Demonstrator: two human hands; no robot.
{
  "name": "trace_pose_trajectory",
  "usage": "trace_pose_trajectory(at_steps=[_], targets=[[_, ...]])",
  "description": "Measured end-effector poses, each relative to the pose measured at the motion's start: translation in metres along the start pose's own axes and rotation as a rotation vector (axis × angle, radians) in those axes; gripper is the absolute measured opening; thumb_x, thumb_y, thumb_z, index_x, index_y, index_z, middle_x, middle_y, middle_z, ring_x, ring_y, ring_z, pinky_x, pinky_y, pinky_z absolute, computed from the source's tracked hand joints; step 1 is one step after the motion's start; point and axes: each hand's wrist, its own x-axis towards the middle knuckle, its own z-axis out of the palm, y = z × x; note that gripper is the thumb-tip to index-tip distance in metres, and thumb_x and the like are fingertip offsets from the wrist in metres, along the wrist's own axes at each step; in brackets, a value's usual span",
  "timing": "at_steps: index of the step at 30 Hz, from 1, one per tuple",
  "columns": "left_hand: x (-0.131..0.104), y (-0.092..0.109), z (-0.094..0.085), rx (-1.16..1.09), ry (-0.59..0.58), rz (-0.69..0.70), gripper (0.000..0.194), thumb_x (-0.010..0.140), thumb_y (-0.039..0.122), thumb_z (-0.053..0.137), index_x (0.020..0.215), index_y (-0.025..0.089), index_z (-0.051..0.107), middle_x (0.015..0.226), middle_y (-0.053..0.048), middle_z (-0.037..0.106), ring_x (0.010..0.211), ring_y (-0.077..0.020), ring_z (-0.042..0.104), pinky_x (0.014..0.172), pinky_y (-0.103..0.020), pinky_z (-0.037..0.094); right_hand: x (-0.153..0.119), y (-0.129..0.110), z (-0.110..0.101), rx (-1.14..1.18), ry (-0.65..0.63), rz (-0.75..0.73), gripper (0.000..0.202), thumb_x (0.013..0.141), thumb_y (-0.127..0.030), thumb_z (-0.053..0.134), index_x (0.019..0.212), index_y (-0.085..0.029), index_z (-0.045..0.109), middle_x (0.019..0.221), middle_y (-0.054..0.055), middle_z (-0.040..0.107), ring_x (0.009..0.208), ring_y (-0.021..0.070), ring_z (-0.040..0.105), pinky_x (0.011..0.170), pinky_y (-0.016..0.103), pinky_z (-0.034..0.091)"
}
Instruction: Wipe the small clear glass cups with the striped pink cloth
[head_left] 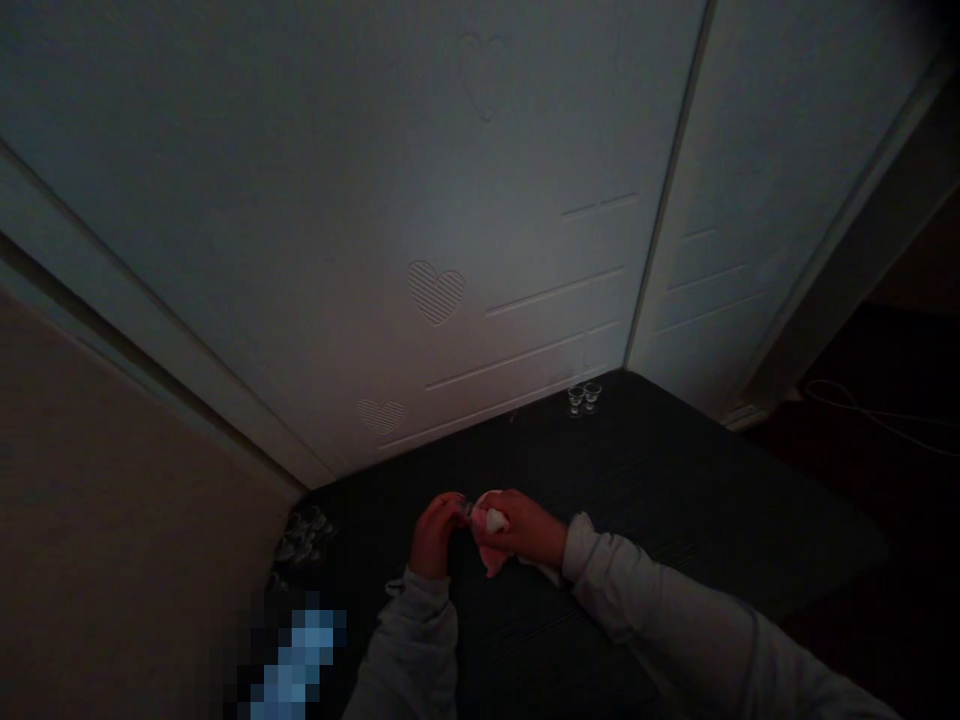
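Over the dark table [645,490], my left hand [432,538] is closed around a small clear glass [464,508]; the fingers cover much of it. My right hand [534,526] grips a bunched pink-and-white cloth [492,558], pressed up against the glass from the right. A corner of the cloth hangs below the fingers. Two small stemmed glasses [584,398] stand upright side by side at the table's back edge, near the panel. A cluster of similar glassware [304,535] sits at the left edge, too dim to count.
Behind the table rises a white panel [525,230] with embossed hearts and lines. A beige wall [112,520] borders the left side. At lower left is a pixelated bright patch [296,665]. A pale cable [862,405] lies in the dark area at right.
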Motion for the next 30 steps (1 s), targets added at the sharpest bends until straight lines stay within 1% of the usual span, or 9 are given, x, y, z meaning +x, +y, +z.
trace_pose_trajectory(at_steps=[2, 5, 9, 12, 15, 21, 26, 30], targets=[[-0.001, 0.001, 0.0, -0.016, -0.011, -0.006, 0.024, 0.065, 0.034, 0.056, 0.074, 0.013, 0.062, 0.068, -0.003, 0.057, 0.062, -0.0132, 0.053, 0.057, -0.026, 0.043, 0.0, -0.001, 0.001, 0.0, -0.012, 0.012, 0.014, 0.069, -0.029, 0.061, 0.079, -0.019, 0.06, 0.077, 0.0, 0.063, 0.073, 0.0143, 0.056, 0.068, 0.024, 0.04], [-0.001, 0.001, 0.0, -0.059, -0.019, -0.024, 0.023, 0.066, 0.034, 0.056, 0.075, 0.013, 0.062, 0.069, -0.003, 0.058, 0.063, -0.0131, 0.053, 0.058, -0.025, 0.042, 0.0, -0.003, 0.001, -0.009, -0.011, 0.046, 0.018, 0.068, -0.034, 0.062, 0.076, -0.019, 0.06, 0.075, 0.0, 0.063, 0.071, 0.0144, 0.055, 0.067, 0.024, 0.039], [-0.001, 0.001, 0.001, -0.127, -0.005, -0.016, 0.019, 0.065, 0.032, 0.058, 0.066, 0.013, 0.061, 0.066, -0.002, 0.057, 0.061, -0.0123, 0.052, 0.057, -0.025, 0.042, -0.001, -0.005, 0.0, -0.014, -0.01, 0.077, 0.022, 0.066, -0.039, 0.064, 0.075, -0.019, 0.061, 0.072, 0.0, 0.062, 0.07, 0.0146, 0.055, 0.065, 0.024, 0.039], [0.0, 0.0, 0.001, -0.13, -0.042, 0.006, 0.019, 0.067, 0.031, 0.057, 0.061, 0.013, 0.06, 0.063, -0.001, 0.055, 0.06, -0.0119, 0.051, 0.057, -0.025, 0.041, -0.002, -0.006, -0.001, 0.012, -0.032, 0.074, 0.021, 0.067, -0.038, 0.062, 0.075, -0.019, 0.061, 0.07, -0.001, 0.062, 0.068, 0.0138, 0.054, 0.062, 0.023, 0.039], [0.001, -0.002, -0.001, -0.101, -0.085, 0.007, 0.02, 0.069, 0.031, 0.054, 0.061, 0.013, 0.06, 0.064, -0.001, 0.056, 0.062, -0.012, 0.051, 0.059, -0.025, 0.041, -0.003, -0.006, -0.001, 0.041, -0.071, 0.065, 0.019, 0.07, -0.037, 0.06, 0.074, -0.018, 0.061, 0.069, -0.001, 0.061, 0.065, 0.0124, 0.054, 0.06, 0.022, 0.039], [0.002, -0.004, -0.003, -0.064, -0.066, -0.027, 0.024, 0.067, 0.035, 0.055, 0.068, 0.013, 0.063, 0.068, -0.003, 0.058, 0.065, -0.0138, 0.052, 0.063, -0.027, 0.041, -0.005, -0.01, 0.001, 0.019, -0.106, 0.075, 0.018, 0.072, -0.035, 0.058, 0.077, -0.017, 0.06, 0.07, -0.001, 0.062, 0.064, 0.0112, 0.054, 0.059, 0.021, 0.038], [0.001, -0.001, 0.0, -0.133, -0.05, -0.049, 0.022, 0.064, 0.035, 0.059, 0.067, 0.013, 0.063, 0.066, -0.003, 0.058, 0.063, -0.0138, 0.052, 0.061, -0.027, 0.041, -0.004, -0.013, 0.0, -0.061, -0.075, 0.091, 0.017, 0.074, -0.035, 0.056, 0.076, -0.019, 0.06, 0.074, 0.0, 0.063, 0.067, 0.0125, 0.055, 0.061, 0.022, 0.037], [0.001, -0.001, 0.0, -0.165, -0.08, -0.053, 0.02, 0.065, 0.034, 0.059, 0.066, 0.014, 0.061, 0.063, -0.001, 0.056, 0.059, -0.0119, 0.05, 0.057, -0.025, 0.039, 0.0, -0.012, -0.003, -0.164, 0.012, 0.161, 0.02, 0.08, -0.034, 0.047, 0.077, -0.018, 0.059, 0.077, 0.003, 0.063, 0.072, 0.014, 0.056, 0.064, 0.022, 0.035]])
